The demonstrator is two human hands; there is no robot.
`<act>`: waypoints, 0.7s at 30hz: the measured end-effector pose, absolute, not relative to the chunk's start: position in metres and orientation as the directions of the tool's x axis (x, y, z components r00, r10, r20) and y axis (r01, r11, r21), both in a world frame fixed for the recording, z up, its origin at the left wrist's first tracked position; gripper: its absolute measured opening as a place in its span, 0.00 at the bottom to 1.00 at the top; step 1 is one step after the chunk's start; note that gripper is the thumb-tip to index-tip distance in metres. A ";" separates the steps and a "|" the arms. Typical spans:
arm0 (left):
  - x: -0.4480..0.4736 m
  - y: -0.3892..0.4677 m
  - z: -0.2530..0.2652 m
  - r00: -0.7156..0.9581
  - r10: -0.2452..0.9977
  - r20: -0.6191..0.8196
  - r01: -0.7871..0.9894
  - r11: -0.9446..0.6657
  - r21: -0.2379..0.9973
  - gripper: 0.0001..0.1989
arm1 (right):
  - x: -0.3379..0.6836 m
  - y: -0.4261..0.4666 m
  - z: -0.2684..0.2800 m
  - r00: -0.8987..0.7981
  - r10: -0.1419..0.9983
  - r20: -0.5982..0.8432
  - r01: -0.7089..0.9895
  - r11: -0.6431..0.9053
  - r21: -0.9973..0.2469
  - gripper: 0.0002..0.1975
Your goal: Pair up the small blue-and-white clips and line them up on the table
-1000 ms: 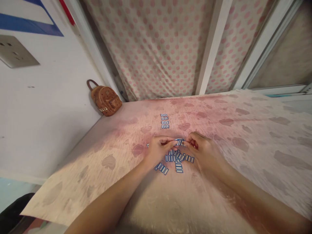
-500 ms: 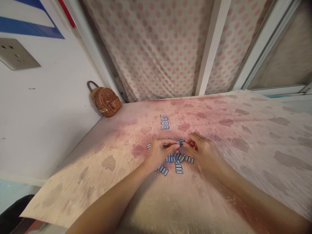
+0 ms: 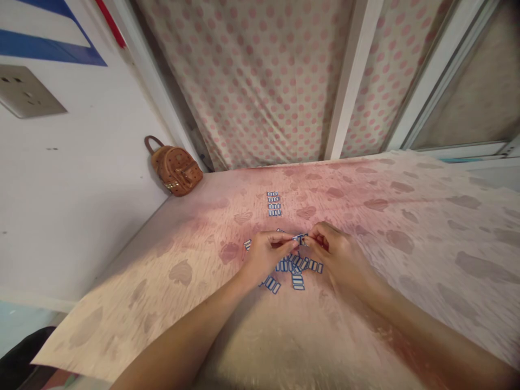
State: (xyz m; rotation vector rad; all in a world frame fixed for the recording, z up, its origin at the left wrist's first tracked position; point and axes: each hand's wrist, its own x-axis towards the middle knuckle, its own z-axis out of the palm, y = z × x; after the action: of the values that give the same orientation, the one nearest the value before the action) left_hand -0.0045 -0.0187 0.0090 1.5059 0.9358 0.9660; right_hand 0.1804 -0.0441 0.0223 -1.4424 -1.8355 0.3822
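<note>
Far left, a wall socket point(image 3: 30, 91); then a brown backpack point(image 3: 177, 169), its gold mark unreadable, on the surface point(image 3: 138, 303). Four short rows point(image 3: 274, 206) of blue-edged pieces lie beyond the left hand point(image 3: 266, 253), which hides part of a loose pile point(image 3: 298, 264) and pinches one strip point(image 3: 299, 239) above it with the right hand point(image 3: 335, 245).

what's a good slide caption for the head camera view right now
Left hand and right hand pinch small blue-and-white pieces by a scattered pile, with four short rows lined up beyond.
</note>
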 end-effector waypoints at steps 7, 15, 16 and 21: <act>-0.004 -0.017 0.010 0.348 0.935 0.062 0.071 -0.092 0.993 0.12 | 0.181 -0.043 0.018 -0.060 0.938 0.340 0.655 0.294 -0.696 0.08; -0.007 -0.014 0.010 0.337 0.941 0.018 0.080 -0.047 0.996 0.15 | 0.181 -0.043 0.020 -0.106 0.972 0.209 0.479 0.234 -0.846 0.07; -0.007 -0.013 0.009 0.338 0.941 0.018 0.080 -0.048 0.996 0.15 | 0.181 -0.043 0.022 -0.114 0.972 0.204 0.463 0.234 -0.855 0.07; -0.008 -0.013 0.008 0.347 0.938 -0.002 0.080 -0.027 0.996 0.15 | 0.179 -0.044 0.026 -0.099 0.975 0.198 0.455 0.221 -0.863 0.10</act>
State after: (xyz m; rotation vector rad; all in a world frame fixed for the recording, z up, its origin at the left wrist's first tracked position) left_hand -0.0080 -0.0133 0.0080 1.4261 0.9946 0.9110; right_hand 0.1785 -0.0439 0.0261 -1.3505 -1.6862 0.8098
